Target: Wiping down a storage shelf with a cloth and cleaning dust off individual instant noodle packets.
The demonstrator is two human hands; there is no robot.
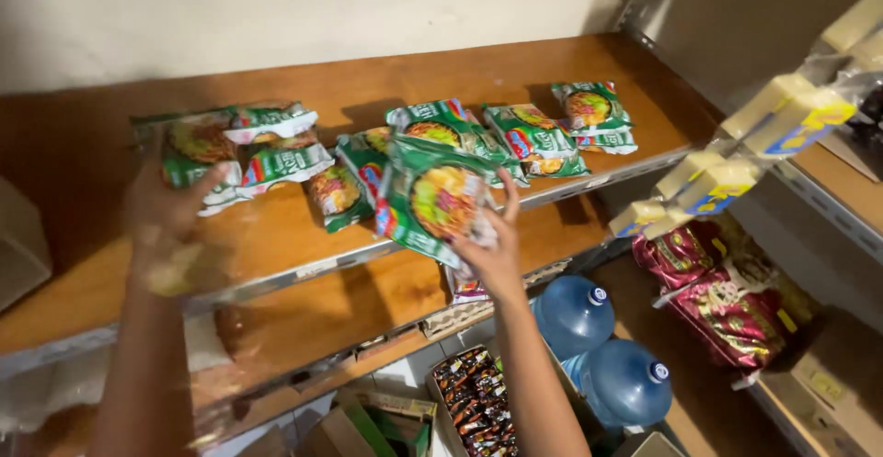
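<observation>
Right hand (492, 250) raised over the shelf (303, 236) front edge, grip closed on a green noodle pack (432, 201); fingers at its lower right corner, pack tilted, face toward camera, held just above the shelf board.

Left hand (166, 213) at the left end of the shelf, blurred. Thumb and fingers lie on a clear bag (198, 144) holding more green packs; looks like a loose hold on the bag's lower edge, can't tell if it's fully clamped.

More packs lying flat on the shelf: one pair (285, 158) just beside the bag, a cluster (354, 181) behind the held pack, more to the right (538, 140), last one (590, 108) nearest the wall.

Below: lower shelf (368, 310), box of dark sachets (474, 397) on the floor, two blue water jugs (602, 351) side by side. Right side: red bags (727, 305) under a second rack; strip of yellow-white packets (736, 158) hanging in the foreground, blurred.
</observation>
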